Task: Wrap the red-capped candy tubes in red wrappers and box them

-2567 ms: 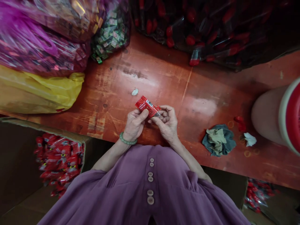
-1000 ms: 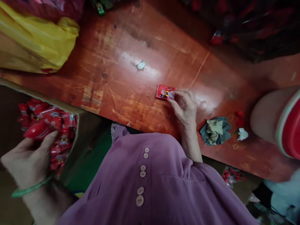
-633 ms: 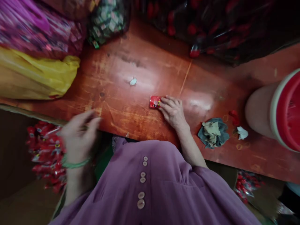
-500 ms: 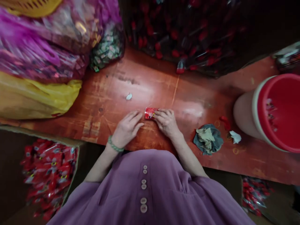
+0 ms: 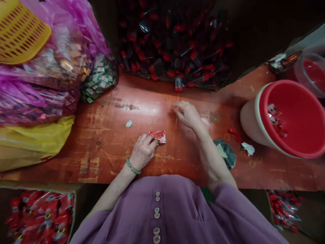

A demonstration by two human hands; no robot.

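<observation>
My left hand, with a green bead bracelet at its wrist, has its fingers closed on the left end of a small flat red printed packet, which lies on the wooden table. Further up and to the right, my right hand is lifted away from the packet. Its fingers are stretched out, somewhat blurred, and I see nothing in them. Beyond it, small clear containers with red caps fill a dark cardboard box.
Bags of small packets and a yellow basket crowd the left. At right stand a red-lined bucket, a crumpled cloth and a white scrap. A box of red packets sits below the table edge.
My right hand has let go of the packet and moved up and right. My left hand has taken hold of the packet's left end. The view has shifted, showing more of the bucket.
</observation>
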